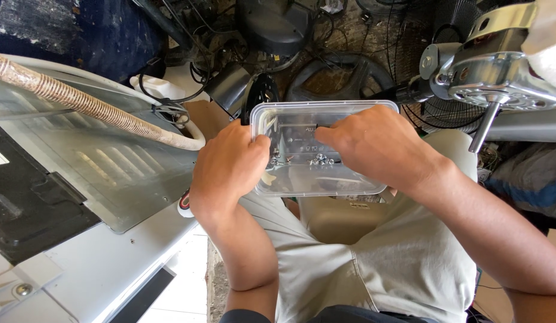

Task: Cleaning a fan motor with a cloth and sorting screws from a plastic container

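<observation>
A clear rectangular plastic tub (302,173) rests on the person's lap. The left hand (230,170) grips its left rim; the right hand (373,146) pinches among small metal nuts (317,160) inside. Likely light, flexible and slippery; best held by the rims.

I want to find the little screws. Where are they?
The screws lie inside the clear tub, mid-picture over the person's lap, between the left hand gripping its edge and the right hand reaching in.
</observation>
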